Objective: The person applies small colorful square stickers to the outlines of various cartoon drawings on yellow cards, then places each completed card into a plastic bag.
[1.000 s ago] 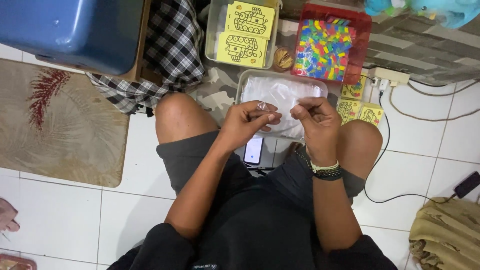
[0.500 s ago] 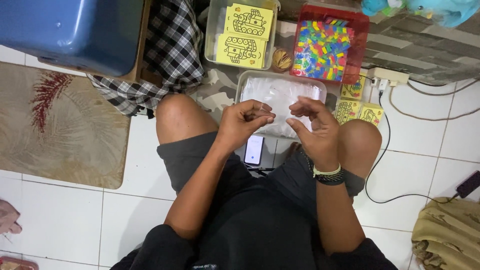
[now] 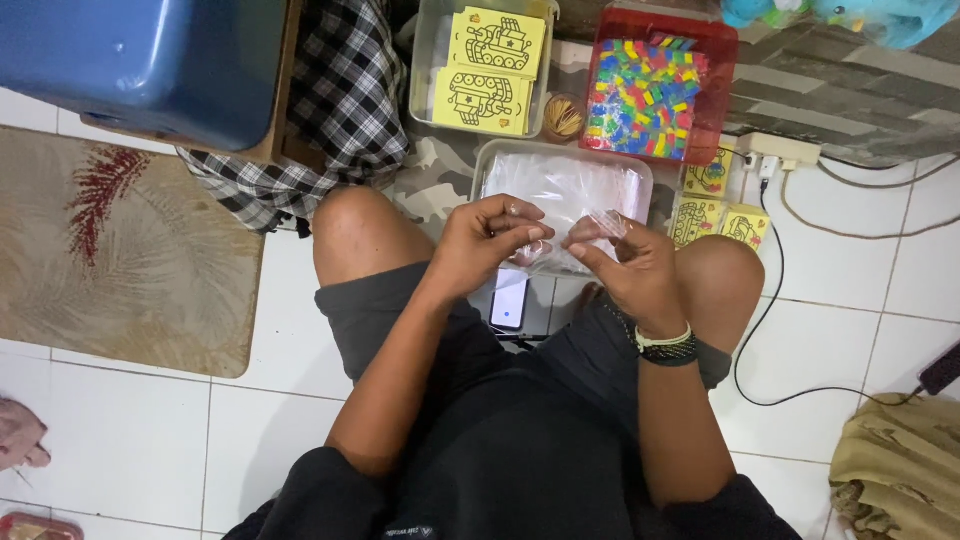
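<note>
Both hands are up in front of the lap, right over a clear tub (image 3: 640,180) stuffed with plastic bags. The left hand (image 3: 490,245) is curled, fingers bent in, pinching something small and clear at the fingertips. The right hand (image 3: 630,265) is doing the same, thumb and fingers closed on a little clear bag (image 3: 607,222) that catches the light. Can't really tell if both hands share that one bag or not, it's see-through and tiny. The two hands nearly touch at the fingertips.

Stuff around: a phone (image 3: 510,302) lies on the floor between the knees, just under the hands, partly hidden by them. Behind the tub sits a red tray (image 3: 725,90) full of colourful little blocks, and left of that a clear box (image 3: 425,75) with yellow cards showing tank drawings. More yellow cards (image 3: 720,220) lie by the right knee, next to a power strip (image 3: 775,150) with a cable trailing off. A checked cloth (image 3: 340,110) and a blue bin (image 3: 140,60) are off to the left, with a rug (image 3: 120,250) on the white tiles.
</note>
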